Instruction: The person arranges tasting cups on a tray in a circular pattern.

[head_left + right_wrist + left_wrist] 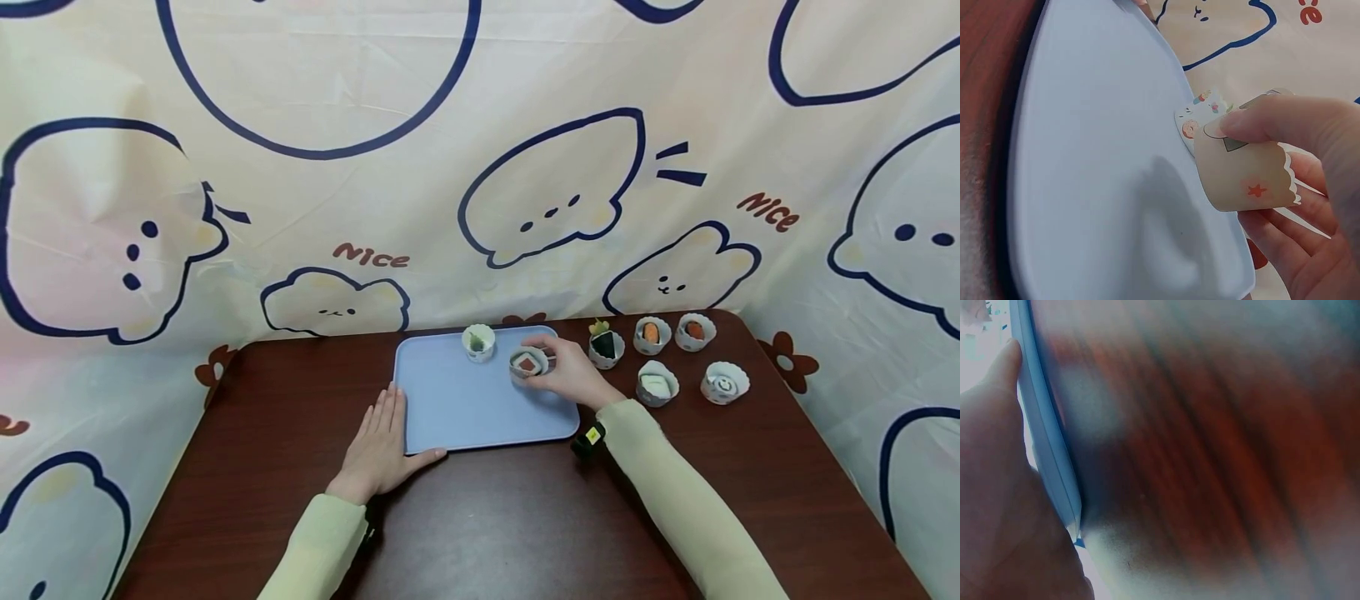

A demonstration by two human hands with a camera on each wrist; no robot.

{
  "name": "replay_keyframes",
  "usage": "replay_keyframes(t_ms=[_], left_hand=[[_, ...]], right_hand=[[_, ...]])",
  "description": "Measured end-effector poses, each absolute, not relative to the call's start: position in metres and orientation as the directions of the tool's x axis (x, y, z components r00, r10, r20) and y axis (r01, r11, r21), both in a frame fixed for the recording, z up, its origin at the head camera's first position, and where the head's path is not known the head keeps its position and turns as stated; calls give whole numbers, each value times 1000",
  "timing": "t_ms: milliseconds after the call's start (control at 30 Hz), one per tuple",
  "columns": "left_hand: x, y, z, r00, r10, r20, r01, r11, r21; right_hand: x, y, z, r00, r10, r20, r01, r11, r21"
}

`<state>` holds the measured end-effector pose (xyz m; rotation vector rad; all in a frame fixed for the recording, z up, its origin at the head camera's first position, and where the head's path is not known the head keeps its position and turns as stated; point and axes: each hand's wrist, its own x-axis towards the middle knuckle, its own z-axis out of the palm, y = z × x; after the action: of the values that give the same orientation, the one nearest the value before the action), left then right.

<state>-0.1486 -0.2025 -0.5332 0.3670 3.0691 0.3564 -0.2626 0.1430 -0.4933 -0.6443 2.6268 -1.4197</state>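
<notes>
My right hand [567, 371] pinches a small paper cup [519, 369] between thumb and fingers over the right part of the light blue tray [465, 417]. A square brown-and-white piece shows in that cup. In the right wrist view the scalloped cup [1235, 178] is tilted, and its shadow falls on the tray below. My left hand [382, 450] lies with straight fingers along the tray's left edge, its thumb by the near left corner. Another paper cup [478, 354] with something green inside stands at the tray's far edge.
Right of the tray, several paper cups stand on the dark wooden table [480, 525]: one with a dark green piece [603, 345] and yellow top, two with orange pieces [651, 333], a pale one [657, 385], and a white smiling one [725, 383]. A patterned cloth [420, 208] hangs behind.
</notes>
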Motion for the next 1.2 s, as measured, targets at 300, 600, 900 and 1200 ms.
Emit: replay_keyframes(t_ms=[300,600,900,1200], left_hand=[[-147,-201,-527,-971,239,-18,228,942,245],[-149,-204,-534,-970,242,-2,234,943,236],[-148,-203,-533,-971,240,-6,232,943,237],[-148,-204,-533,-970,244,-3,236,941,242]], right_hand=[[-274,134,-495,-906,-407,114,-322,490,-810],[-283,127,-496,-911,-400,99,-319,534,-783],[-291,119,-499,-915,-400,63,-304,577,-758],[-293,114,-496,-908,-417,50,-308,578,-756]])
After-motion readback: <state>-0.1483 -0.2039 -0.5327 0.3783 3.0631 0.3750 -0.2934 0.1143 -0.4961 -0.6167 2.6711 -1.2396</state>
